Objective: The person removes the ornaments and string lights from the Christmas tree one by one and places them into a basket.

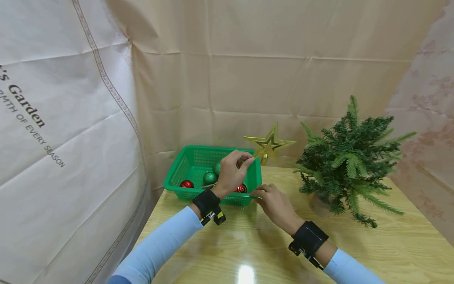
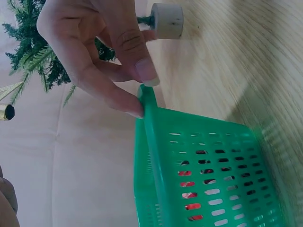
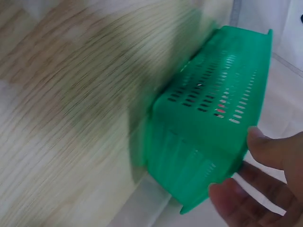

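Observation:
My left hand (image 1: 231,172) pinches one point of a gold star tree topper (image 1: 271,144), held above the right end of a green plastic basket (image 1: 191,152). A small gold socket hangs under the star. In the head view my right hand (image 1: 278,206) grips the basket's near right corner. The left wrist view shows its thumb and a finger on either side of the green rim (image 2: 154,142). Inside the basket lie a red ball ornament (image 1: 186,184), green glitter balls (image 1: 209,178) and a red patterned ball (image 1: 242,188). My left hand and forearm hide part of the contents.
A small artificial Christmas tree (image 1: 349,165) stands on the wooden table (image 1: 227,244) to the right of the basket. Its branches spread out beyond its pale round base (image 1: 320,206). Beige cloth (image 1: 255,86) hangs behind the table, with white printed cloth (image 1: 71,106) on the left.

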The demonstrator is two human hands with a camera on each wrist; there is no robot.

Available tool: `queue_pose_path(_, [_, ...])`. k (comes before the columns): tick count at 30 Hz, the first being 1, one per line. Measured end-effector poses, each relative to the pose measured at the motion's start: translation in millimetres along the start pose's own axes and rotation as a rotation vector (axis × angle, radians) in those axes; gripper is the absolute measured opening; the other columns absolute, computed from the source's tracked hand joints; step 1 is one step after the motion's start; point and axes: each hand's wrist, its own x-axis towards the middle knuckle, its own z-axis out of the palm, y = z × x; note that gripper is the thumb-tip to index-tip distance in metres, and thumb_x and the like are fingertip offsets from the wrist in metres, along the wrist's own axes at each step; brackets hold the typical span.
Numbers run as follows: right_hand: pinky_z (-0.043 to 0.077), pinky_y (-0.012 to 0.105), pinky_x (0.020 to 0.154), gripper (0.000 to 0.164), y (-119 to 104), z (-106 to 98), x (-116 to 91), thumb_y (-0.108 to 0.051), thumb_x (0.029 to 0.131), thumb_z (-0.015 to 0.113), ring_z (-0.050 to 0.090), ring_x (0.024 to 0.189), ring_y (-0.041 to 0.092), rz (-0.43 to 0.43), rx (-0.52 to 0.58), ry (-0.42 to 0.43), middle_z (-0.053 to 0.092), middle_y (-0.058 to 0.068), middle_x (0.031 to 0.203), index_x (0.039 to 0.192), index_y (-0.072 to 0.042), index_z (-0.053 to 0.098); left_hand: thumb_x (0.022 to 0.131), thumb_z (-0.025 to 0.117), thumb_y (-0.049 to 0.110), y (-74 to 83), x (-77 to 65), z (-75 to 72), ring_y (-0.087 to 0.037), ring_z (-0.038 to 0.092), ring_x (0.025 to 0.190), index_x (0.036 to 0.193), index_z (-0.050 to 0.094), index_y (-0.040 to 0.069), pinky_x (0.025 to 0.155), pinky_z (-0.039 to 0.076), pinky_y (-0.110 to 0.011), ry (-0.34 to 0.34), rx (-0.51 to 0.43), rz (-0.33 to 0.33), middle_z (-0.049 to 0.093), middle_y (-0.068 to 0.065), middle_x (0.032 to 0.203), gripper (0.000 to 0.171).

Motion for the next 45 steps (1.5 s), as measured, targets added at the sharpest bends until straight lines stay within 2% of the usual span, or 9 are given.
queue_pose_path(8, [0.056,0.030,0.071,0.018,6,5,2,-0.004,0.083,0.086,0.061,0.084,0.018,-0.036,-0.033,0.022,0.071,0.001,0.094,0.099,-0.010,0.080,0.099,0.071,0.013,-4.4,-4.6,-2.8,-0.013,0.052,0.070,0.104,0.074,0.007,0.065,0.046,-0.029,-0.013,0.013,-0.009,0.067,-0.006,0.094,0.009])
queue_pose_path(17, [0.054,0.029,0.068,0.019,7,8,2,-0.004,0.081,0.087,0.057,0.077,0.015,-0.028,0.003,0.056,0.072,-0.001,0.091,0.098,-0.012,0.081,0.099,0.071,0.011,-10.3,-12.6,-5.1,-0.014,0.050,0.071,0.104,0.074,0.006,0.066,0.044,-0.031,-0.009,0.024,-0.003,0.066,-0.006,0.094,0.008])
queue_pose_path(29, [0.057,0.030,0.067,0.021,7,9,-2,-0.003,0.081,0.087,0.069,0.075,0.014,0.009,0.044,0.070,0.070,-0.002,0.088,0.100,-0.011,0.081,0.100,0.070,0.012,-20.2,-22.3,-9.4,-0.012,0.050,0.069,0.103,0.074,0.007,0.063,0.041,-0.031,0.000,0.072,-0.025,0.065,-0.004,0.091,0.007])
queue_pose_path(34, [0.057,0.028,0.065,0.018,7,7,-3,-0.006,0.085,0.084,0.069,0.072,0.013,0.018,0.054,0.055,0.069,-0.003,0.088,0.102,-0.011,0.081,0.100,0.071,0.012,-23.0,-24.0,-10.5,-0.012,0.048,0.067,0.103,0.075,0.008,0.063,0.039,-0.031,-0.008,0.086,-0.042,0.063,-0.002,0.088,0.006])
queue_pose_path(45, [0.056,0.028,0.064,0.019,8,8,-5,-0.005,0.084,0.085,0.069,0.071,0.013,0.023,0.035,0.066,0.069,-0.003,0.087,0.101,-0.013,0.081,0.099,0.072,0.014,-32.0,-29.9,-13.4,-0.013,0.045,0.061,0.102,0.075,0.008,0.060,0.039,-0.032,-0.024,0.097,-0.074,0.067,-0.005,0.092,0.008])
